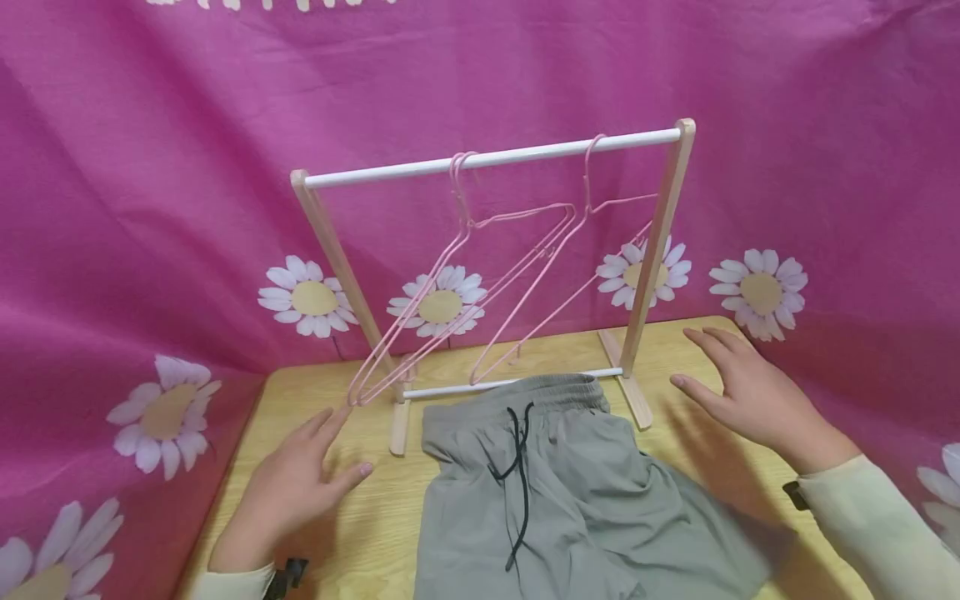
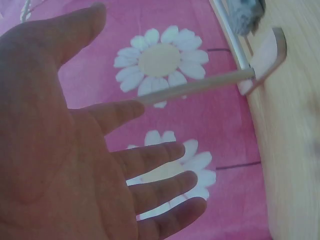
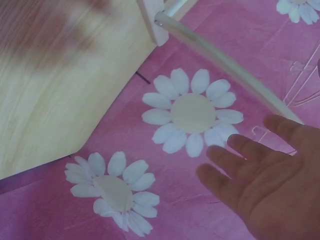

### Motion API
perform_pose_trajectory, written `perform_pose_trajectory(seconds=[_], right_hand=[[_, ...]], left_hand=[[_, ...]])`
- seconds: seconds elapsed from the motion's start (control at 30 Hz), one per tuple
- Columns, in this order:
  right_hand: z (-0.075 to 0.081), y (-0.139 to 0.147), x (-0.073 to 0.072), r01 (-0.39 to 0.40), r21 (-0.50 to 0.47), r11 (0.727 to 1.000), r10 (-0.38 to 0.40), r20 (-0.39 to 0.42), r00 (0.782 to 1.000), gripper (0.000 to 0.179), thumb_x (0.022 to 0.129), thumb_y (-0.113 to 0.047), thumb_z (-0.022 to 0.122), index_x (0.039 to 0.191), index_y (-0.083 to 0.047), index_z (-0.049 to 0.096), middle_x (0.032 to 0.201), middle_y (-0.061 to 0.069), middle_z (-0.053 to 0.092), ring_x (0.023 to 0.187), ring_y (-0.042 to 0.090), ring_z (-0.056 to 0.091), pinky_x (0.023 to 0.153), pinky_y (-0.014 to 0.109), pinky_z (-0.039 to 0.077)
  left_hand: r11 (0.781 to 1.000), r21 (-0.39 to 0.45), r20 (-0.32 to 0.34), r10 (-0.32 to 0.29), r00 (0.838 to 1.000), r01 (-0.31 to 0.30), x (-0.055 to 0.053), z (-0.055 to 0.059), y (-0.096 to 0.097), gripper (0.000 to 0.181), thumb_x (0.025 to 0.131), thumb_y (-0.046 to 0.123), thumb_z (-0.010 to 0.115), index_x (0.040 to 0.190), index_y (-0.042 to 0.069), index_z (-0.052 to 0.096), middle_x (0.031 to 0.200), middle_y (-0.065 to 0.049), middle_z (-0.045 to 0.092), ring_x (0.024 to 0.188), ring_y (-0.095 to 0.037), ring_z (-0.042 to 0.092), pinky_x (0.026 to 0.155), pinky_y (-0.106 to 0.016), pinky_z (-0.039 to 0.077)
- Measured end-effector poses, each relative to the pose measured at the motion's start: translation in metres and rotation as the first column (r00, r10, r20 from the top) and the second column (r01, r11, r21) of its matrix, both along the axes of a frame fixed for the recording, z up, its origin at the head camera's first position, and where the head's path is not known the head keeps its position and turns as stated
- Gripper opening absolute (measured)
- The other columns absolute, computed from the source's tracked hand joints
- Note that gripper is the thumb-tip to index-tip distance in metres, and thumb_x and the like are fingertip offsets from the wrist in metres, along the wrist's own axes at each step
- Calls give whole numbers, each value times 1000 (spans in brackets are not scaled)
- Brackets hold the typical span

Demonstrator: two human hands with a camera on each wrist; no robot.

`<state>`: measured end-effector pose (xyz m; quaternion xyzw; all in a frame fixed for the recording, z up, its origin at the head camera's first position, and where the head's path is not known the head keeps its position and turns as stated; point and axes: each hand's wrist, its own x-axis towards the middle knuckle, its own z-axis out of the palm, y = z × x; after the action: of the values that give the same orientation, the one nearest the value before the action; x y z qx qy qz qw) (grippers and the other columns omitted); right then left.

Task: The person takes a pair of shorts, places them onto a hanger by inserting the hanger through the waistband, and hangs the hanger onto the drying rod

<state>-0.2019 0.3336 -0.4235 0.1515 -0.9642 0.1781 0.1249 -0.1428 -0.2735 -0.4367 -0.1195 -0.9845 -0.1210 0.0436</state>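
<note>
Grey shorts (image 1: 540, 483) with a black drawstring (image 1: 521, 475) lie on the wooden table, their waistband toward the rack. To their left is my left hand (image 1: 292, 475), fingers spread and holding nothing; its fingertips come right at the lower corner of the pink hangers (image 1: 420, 292) in the head view. On the other side, my right hand (image 1: 757, 400) hovers beyond the rack's right post, fingers extended and nothing in them. The left palm (image 2: 65, 150) shows bare in the left wrist view, as does the right palm (image 3: 280, 190) in the right wrist view.
A small clothes rack with a white top rail (image 1: 525, 155) and wooden posts (image 1: 660, 242) stands at the back of the table (image 1: 330, 400). Another pink hanger (image 1: 532, 279) hangs farther right on the rail. Pink cloth (image 1: 187, 167) with daisy prints encloses the table.
</note>
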Motion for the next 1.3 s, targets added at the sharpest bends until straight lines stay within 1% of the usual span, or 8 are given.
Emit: perform_pose_trajectory(seconds=[0.23, 0.33, 0.43, 0.6, 0.73, 0.97, 1.1, 1.3], right_hand=[[3, -17, 0, -49, -25, 998, 47, -42, 998, 73, 103, -44, 74, 158, -3, 50, 151, 27, 58, 139, 48, 56, 111, 68, 44], [3, -23, 1, -49, -34, 998, 48, -24, 999, 73, 104, -45, 72, 160, -4, 48, 152, 26, 58, 140, 48, 55, 110, 68, 45], [1, -30, 3, -48, -41, 998, 48, 4, 999, 74, 105, -47, 71, 162, -7, 47, 153, 26, 57, 140, 48, 56, 109, 70, 46], [-3, -39, 5, -47, -40, 998, 48, 26, 999, 73, 105, -50, 69, 162, -9, 47, 153, 24, 58, 139, 48, 57, 109, 70, 48], [-5, -46, 3, -56, -48, 997, 57, 12, 998, 72, 105, -47, 71, 161, -7, 49, 151, 22, 60, 139, 46, 58, 110, 68, 49], [-7, -56, 2, -69, -64, 996, 70, 23, 997, 68, 105, -43, 72, 159, -7, 52, 149, 20, 63, 138, 44, 60, 110, 67, 50], [-9, -62, 1, -69, -76, 995, 73, 49, 996, 67, 105, -43, 72, 159, -9, 52, 149, 20, 63, 136, 44, 62, 109, 68, 51], [-13, -71, -2, -83, -81, 993, 88, 62, 994, 67, 104, -41, 74, 160, -11, 52, 149, 20, 64, 134, 43, 64, 107, 67, 53]], left_hand=[[997, 79, 30, -29, 999, 27, 5, -13, 11, 91, 100, 70, 64, 169, 18, 39, 163, -21, 53, 142, -50, 57, 100, -73, 54], [993, 109, 52, -40, 998, 35, 5, -20, 17, 90, 100, 70, 65, 169, 18, 40, 162, -20, 54, 143, -47, 57, 104, -71, 53], [985, 166, 58, -52, 997, 42, 5, -26, 22, 88, 100, 66, 67, 170, 23, 38, 163, -18, 54, 145, -45, 56, 108, -70, 51], [962, 263, 52, -93, 994, 76, 3, -32, 30, 85, 101, 58, 71, 172, 31, 32, 165, -14, 52, 148, -43, 54, 111, -70, 49], [944, 320, 59, -109, 992, 85, -1, -36, 38, 83, 102, 59, 70, 172, 34, 33, 167, -13, 50, 151, -43, 51, 113, -72, 46], [914, 388, 68, -152, 986, 114, -8, -44, 54, 80, 103, 56, 69, 171, 33, 34, 171, -8, 45, 155, -38, 47, 119, -69, 42], [891, 441, 83, -159, 984, 107, -11, -44, 60, 77, 105, 52, 70, 171, 35, 34, 169, -8, 49, 151, -38, 51, 118, -71, 42], [846, 518, 68, -191, 979, 129, -16, -44, 69, 75, 106, 44, 70, 171, 29, 36, 166, -12, 52, 147, -42, 55, 114, -71, 46]])
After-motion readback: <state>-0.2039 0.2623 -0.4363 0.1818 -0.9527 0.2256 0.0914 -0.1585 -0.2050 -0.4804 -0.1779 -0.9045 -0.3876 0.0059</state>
